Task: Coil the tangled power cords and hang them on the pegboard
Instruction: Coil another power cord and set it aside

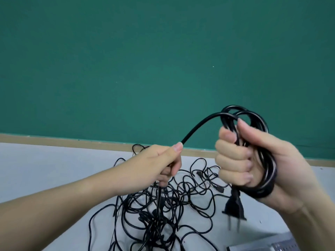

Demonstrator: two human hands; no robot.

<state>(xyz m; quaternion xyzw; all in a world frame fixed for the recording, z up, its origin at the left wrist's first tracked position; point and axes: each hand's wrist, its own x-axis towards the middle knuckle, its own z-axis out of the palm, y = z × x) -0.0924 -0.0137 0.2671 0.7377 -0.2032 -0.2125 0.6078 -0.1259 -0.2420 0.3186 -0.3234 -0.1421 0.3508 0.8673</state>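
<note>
1. The view looks down from a person's head at two bare hands held up in front of a green wall (pixel 163 60).
2. The right hand (pixel 253 160) is a closed fist, fingers and thumb curled round a coil (pixel 268 171) of black power cord.
3. The coil's loops stick up above the fist and wrap down behind the palm towards the wrist.
4. A black plug (pixel 233 210) with metal prongs hangs from the coil just below the fist, prongs pointing down.
5. From the top of the coil a single length of cord (pixel 197 126) arcs leftwards and down to the left hand (pixel 163 163).
6. The left hand is lower and to the left, its thumb and curled fingers gripping that cord, which carries on below the hand.
7. Beneath both hands a tangle (pixel 163 205) of thin black cords lies spread on a pale grey surface (pixel 45 169); the held cord drops into it.
8. Small connectors show among the loops at the tangle's right side.
9. A tan strip (pixel 72 141) runs along the foot of the wall, where it meets the surface.
10. A grey metal object (pixel 261 246) shows partly at the bottom right corner; what it is cannot be told.
</note>
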